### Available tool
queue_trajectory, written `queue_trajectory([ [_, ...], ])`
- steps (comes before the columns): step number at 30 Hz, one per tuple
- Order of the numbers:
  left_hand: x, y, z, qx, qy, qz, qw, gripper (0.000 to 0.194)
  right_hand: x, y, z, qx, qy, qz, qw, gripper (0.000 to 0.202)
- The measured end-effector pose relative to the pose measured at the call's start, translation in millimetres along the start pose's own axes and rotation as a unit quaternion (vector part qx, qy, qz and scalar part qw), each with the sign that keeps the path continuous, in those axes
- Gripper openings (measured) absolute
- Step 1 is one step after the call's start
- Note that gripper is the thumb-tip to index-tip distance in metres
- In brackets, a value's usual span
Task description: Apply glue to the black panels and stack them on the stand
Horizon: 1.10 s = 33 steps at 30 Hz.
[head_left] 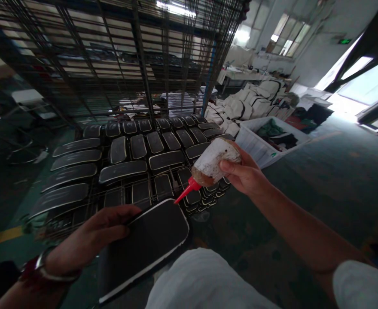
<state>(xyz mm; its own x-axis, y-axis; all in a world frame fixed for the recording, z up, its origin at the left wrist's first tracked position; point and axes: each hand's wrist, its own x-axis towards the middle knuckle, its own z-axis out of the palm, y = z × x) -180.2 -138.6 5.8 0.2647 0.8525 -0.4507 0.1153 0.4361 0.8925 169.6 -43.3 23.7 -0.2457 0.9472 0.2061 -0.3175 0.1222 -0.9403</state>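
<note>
My left hand [95, 236] grips the left edge of a dark, rounded rectangular panel [153, 238], thumb on its face. A white line runs along the panel's top, right and lower edges. In my right hand [245, 171] is a stained white bottle [213, 161], tilted down to the left, fingers wrapped round it. Its red nozzle [189, 189] points at the panel's upper right corner, where the tip meets the white line or hangs just over it.
Many similar pale-edged panels [123, 171] lie in rows on a wire rack, with upright wire grids [140, 56] behind. At the right stand a white bin [256, 148] of cloth and a pile of white pieces [250, 101]. My knee [205, 279] is below.
</note>
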Motion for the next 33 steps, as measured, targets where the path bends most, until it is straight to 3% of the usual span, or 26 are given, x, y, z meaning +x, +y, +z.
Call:
queue_trajectory([
  [12, 3, -7, -18.4, -0.019, 0.023, -0.005, 1.0, 0.027, -12, 4, -2, 0.015, 0.015, 0.007, 1.0, 0.056],
  [19, 8, -6, -17.7, -0.107, 0.093, -0.038, 0.989, 0.039, -15, 13, -4, 0.027, 0.067, -0.001, 0.997, 0.052],
  [26, 15, -14, -20.4, -0.147, 0.089, -0.048, 0.984, 0.046, -5, 31, 0, 0.048, 0.155, -0.032, 0.986, 0.041],
  [33, 21, -15, -22.6, -0.162, 0.073, -0.04, 0.983, 0.041, 0, 39, 6, 0.06, 0.157, -0.021, 0.986, 0.042],
])
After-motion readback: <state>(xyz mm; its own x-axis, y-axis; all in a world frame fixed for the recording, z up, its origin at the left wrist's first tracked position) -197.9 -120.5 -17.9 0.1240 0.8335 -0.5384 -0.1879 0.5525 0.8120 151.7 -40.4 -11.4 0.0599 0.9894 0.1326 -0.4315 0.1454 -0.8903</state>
